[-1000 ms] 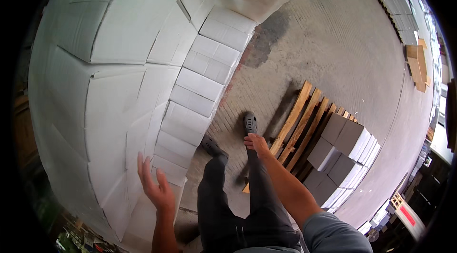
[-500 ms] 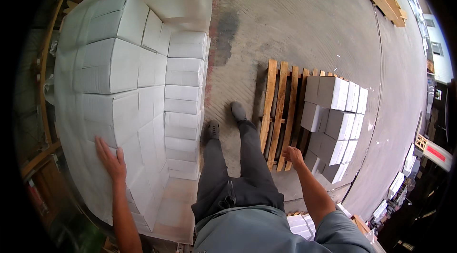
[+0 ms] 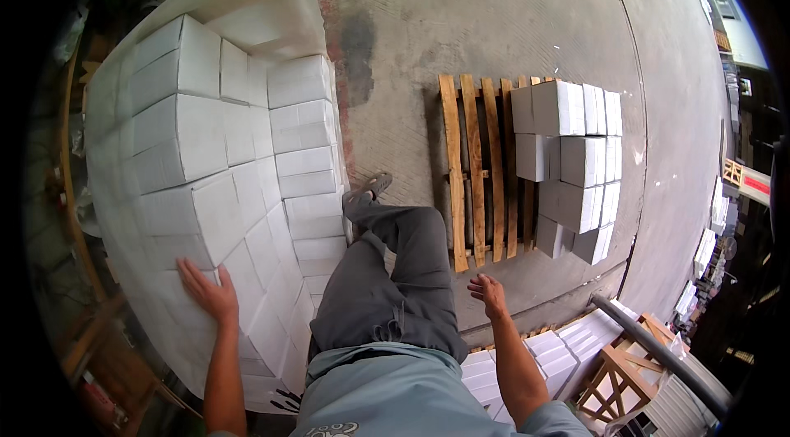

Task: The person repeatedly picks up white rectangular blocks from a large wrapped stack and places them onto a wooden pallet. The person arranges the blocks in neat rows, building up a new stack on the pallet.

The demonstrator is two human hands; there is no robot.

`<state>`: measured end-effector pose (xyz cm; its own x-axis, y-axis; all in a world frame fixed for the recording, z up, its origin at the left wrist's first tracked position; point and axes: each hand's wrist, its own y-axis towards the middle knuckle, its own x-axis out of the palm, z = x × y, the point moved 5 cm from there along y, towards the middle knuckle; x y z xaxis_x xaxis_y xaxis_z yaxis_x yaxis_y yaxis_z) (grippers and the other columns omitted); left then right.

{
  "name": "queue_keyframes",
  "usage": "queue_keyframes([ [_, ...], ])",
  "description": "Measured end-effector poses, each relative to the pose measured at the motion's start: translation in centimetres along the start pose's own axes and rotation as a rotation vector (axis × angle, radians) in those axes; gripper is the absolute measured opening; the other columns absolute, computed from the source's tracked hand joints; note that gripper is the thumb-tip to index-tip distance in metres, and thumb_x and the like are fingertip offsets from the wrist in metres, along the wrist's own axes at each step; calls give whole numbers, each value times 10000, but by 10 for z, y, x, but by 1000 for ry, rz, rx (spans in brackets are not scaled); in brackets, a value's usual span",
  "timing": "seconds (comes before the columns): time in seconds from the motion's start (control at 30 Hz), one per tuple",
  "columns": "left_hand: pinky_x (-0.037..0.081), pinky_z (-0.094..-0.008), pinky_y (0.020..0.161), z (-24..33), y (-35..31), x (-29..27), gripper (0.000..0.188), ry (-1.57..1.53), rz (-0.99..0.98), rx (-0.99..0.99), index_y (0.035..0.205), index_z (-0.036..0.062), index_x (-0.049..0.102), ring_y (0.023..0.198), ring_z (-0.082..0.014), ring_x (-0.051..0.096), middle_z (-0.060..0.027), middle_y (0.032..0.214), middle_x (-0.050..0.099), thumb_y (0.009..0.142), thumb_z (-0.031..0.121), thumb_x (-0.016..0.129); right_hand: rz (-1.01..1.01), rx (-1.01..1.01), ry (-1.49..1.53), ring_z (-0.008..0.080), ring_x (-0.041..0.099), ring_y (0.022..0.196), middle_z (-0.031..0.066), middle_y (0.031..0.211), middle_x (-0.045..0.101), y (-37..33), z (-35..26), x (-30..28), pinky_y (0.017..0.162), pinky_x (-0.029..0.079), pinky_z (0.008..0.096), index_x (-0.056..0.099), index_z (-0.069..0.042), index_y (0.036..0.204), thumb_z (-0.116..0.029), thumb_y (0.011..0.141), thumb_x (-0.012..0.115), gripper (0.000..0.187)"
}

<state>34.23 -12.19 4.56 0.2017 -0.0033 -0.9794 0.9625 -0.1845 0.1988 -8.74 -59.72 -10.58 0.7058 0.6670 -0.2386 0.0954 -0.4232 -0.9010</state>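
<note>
My left hand (image 3: 212, 295) lies flat, fingers stretched, against the tall stack of white cartons (image 3: 202, 137) on the left. Thin whitish sheeting (image 3: 271, 5) shows at the far end of that stack. A lower row of white cartons (image 3: 304, 137) stands stepped along its right side. Holding nothing, my right hand (image 3: 490, 295) hangs in the air with loosely bent fingers, just off the near edge of a wooden pallet (image 3: 479, 165). Smaller white cartons (image 3: 580, 159) are piled on the pallet's right part; its left slats are bare.
More white cartons (image 3: 547, 355) lie behind me at the lower right, beside a wooden crate (image 3: 613, 383) and a grey metal bar (image 3: 658, 346). A strip of concrete floor (image 3: 403, 120) runs between the stack and the pallet. Wooden framing (image 3: 70, 190) borders the left.
My body has turned and one leg now crosses toward the left stack. The right hand has moved from over the pallet to its near edge. My left hand stays against the cartons.
</note>
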Motion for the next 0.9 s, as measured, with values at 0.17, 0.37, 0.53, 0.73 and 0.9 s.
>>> queue_keyframes([
  [0.17, 234, -459, 1062, -3, 3, 6, 699, 41, -18, -22, 1361, -38, 245, 1296, -376, 276, -226, 1417, 254, 830, 256, 590, 69, -71, 135, 246, 638, 869, 142, 1033, 609, -8, 18, -22, 730, 521, 336, 487, 5, 1174, -332, 872, 543, 456],
  [0.37, 241, -465, 1055, -6, -4, 5, 711, 71, -40, -6, 1357, -48, 239, 1293, -382, 276, -236, 1417, 241, 830, 280, 585, 149, 17, 206, 234, 639, 839, 131, 994, 611, -34, 61, -54, 690, 528, 329, 500, -9, 1138, -328, 859, 551, 427],
  [0.53, 251, -464, 1047, -9, -11, 10, 710, 100, -41, 15, 1356, -43, 245, 1293, -381, 278, -231, 1416, 246, 829, 288, 587, 125, 17, 231, 235, 635, 838, 140, 1016, 609, -21, 75, -37, 696, 525, 323, 497, -2, 1141, -333, 858, 545, 437],
  [0.73, 249, -454, 1051, -9, -10, 9, 706, 88, -31, -2, 1357, -33, 253, 1296, -371, 278, -220, 1420, 250, 832, 298, 589, 97, -36, 245, 224, 639, 831, 133, 1000, 619, -32, 68, -15, 688, 523, 315, 490, 8, 1177, -313, 874, 539, 445],
  [0.9, 244, -465, 1052, -5, -6, 3, 723, 63, -15, -18, 1349, -40, 260, 1293, -385, 275, -231, 1417, 251, 801, 275, 611, 122, -28, 232, 224, 640, 826, 124, 993, 619, -37, 65, -27, 680, 524, 314, 495, 2, 1174, -308, 873, 539, 435],
])
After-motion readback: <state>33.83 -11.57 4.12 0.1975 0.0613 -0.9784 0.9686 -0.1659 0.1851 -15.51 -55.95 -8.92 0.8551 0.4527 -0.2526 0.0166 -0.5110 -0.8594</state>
